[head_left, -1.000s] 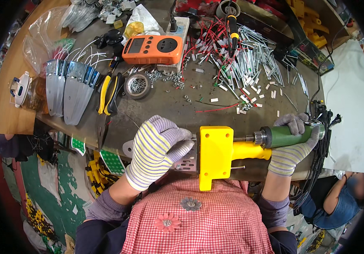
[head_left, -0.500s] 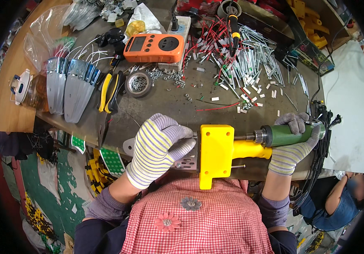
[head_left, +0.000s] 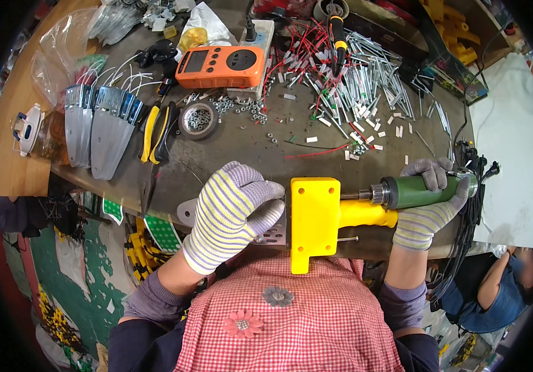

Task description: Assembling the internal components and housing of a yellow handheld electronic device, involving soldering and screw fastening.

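Observation:
My right hand (head_left: pixel 426 208), in a striped knit glove, wraps round a green electric screwdriver (head_left: pixel 418 191). The driver lies level and points left, its shaft reaching the right side of a yellow plastic housing (head_left: pixel 314 217) with a handle. A long screw (head_left: pixel 348 239) sticks out of that side, lower down. Joined to the housing's left is a grey metal blade (head_left: pixel 185 212), mostly covered by my left hand (head_left: pixel 232 214). The left fingers are closed in a pinch against the housing's left side, opposite the driver; what lies between the fingertips is hidden.
Long screws (head_left: pixel 366 87), red wires and white connectors lie heaped at the back. A bowl of nuts (head_left: pixel 198 120), yellow-black pliers (head_left: pixel 156 133) and an orange multimeter (head_left: pixel 220 67) are left of them. Metal blades (head_left: pixel 112 139) stand farther left. Black cables (head_left: pixel 465 229) hang at the right edge.
Both hands keep their grips, and the driver stays lined up with the yellow housing. The whole view has shifted slightly; otherwise little differs.

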`<state>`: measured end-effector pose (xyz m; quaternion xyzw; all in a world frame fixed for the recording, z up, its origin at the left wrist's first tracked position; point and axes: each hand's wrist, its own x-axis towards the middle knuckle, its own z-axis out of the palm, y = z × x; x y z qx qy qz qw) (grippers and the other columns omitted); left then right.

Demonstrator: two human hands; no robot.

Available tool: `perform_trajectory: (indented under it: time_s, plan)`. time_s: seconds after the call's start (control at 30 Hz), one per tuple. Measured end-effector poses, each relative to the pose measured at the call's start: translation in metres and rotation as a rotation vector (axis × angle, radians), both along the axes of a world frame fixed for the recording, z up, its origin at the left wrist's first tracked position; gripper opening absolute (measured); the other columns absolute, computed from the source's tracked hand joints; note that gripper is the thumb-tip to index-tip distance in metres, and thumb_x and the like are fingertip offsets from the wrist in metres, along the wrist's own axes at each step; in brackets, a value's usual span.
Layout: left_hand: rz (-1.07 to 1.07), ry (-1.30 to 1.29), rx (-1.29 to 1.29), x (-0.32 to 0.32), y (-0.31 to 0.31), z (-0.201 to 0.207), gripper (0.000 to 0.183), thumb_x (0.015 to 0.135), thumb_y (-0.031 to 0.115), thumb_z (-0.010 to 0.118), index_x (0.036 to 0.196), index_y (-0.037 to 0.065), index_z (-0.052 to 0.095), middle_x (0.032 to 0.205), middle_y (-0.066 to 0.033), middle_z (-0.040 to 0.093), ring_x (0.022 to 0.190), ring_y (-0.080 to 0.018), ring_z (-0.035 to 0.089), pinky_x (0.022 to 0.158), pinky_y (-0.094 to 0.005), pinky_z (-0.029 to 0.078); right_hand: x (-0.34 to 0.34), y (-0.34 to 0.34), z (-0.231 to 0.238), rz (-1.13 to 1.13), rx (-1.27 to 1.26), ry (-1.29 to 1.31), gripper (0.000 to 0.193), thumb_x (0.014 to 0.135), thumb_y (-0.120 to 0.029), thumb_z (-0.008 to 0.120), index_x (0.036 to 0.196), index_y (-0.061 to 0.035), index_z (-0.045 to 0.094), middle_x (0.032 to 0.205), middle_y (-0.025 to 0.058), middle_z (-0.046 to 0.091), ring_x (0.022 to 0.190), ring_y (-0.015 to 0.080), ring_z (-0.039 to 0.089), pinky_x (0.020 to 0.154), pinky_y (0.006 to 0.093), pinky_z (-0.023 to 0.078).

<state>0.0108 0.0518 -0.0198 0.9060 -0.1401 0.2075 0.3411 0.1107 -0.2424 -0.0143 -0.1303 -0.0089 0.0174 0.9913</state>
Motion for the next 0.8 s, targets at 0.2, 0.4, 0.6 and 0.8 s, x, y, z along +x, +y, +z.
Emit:
perform_trajectory:
  time_s: [0.2, 0.4, 0.6, 0.8]
  plan:
    - [-0.018, -0.005, 0.006, 0.000, 0.001, -0.004, 0.026, 0.071, 0.012, 0.079, 0.095, 0.009, 0.070, 0.083, -0.0078, 0.062, 0.078, -0.0288, 0.061, 0.071, -0.0409, 0.050, 0.001, 0.000, -0.001, -0.014, -0.026, -0.026, 0.034, 0.088, -0.037, 0.070, 0.099, -0.0064, 0.059, 0.061, -0.0064, 0.034, 0.053, 0.0090, 0.035, 0.091, 0.0338, 0.048]
    - [-0.049, -0.069, 0.061, -0.005, -0.001, -0.006, 0.024, 0.075, 0.010, 0.077, 0.097, 0.007, 0.070, 0.084, -0.0086, 0.062, 0.080, -0.0295, 0.060, 0.074, -0.0414, 0.050, 0.002, 0.000, -0.003, 0.053, 0.040, 0.008, 0.035, 0.089, -0.037, 0.069, 0.102, -0.0056, 0.062, 0.061, -0.0069, 0.033, 0.053, 0.0091, 0.035, 0.087, 0.0364, 0.049]
    - [-0.053, -0.097, 0.058, -0.002, -0.003, -0.006, 0.023, 0.075, 0.009, 0.078, 0.097, 0.007, 0.070, 0.084, -0.0090, 0.063, 0.077, -0.0300, 0.061, 0.072, -0.0413, 0.050, 0.001, 0.003, 0.003, -0.029, -0.011, -0.010, 0.036, 0.090, -0.040, 0.068, 0.103, -0.0072, 0.063, 0.063, -0.0059, 0.036, 0.054, 0.0100, 0.036, 0.084, 0.0369, 0.049]
    - [0.004, -0.034, 0.025, -0.004, -0.006, -0.001, 0.020, 0.074, 0.007, 0.078, 0.093, 0.008, 0.071, 0.081, -0.0090, 0.062, 0.076, -0.0301, 0.060, 0.071, -0.0400, 0.050, -0.029, -0.037, 0.018, -0.020, -0.067, -0.222, 0.036, 0.089, -0.041, 0.070, 0.099, -0.0082, 0.060, 0.062, -0.0072, 0.035, 0.058, 0.0105, 0.037, 0.084, 0.0367, 0.044]
